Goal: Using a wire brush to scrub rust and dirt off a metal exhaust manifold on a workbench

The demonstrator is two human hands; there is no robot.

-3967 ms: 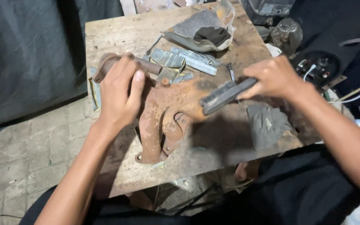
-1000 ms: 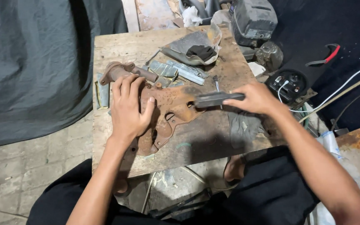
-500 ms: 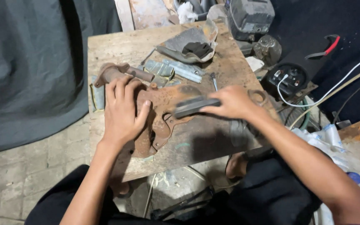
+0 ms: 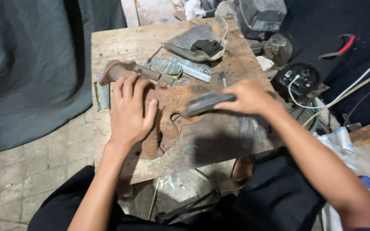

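A rusty flat metal plate [image 4: 174, 113] with holes lies on a small wooden table [image 4: 120, 42]. My left hand [image 4: 129, 111] presses flat on the plate's left side, fingers together. My right hand [image 4: 247, 97] grips a dark flat bar, probably a file [image 4: 204, 104], whose free end rests on the plate's right part. A rusty pipe-shaped piece [image 4: 123, 70] sticks out just beyond my left fingertips.
Grey metal strips [image 4: 185, 68] and a bent sheet holding a dark rag [image 4: 204, 45] lie at the table's back. A round gauge with wires [image 4: 298, 79], a jar [image 4: 277, 49], red-handled pliers [image 4: 339, 49] and a dark machine [image 4: 260, 17] are at the right. Dark cloth hangs left.
My right hand has drawn the file leftward across the plate, then slightly back to the right. My left hand stays pressed on the plate. The view has shifted a little.
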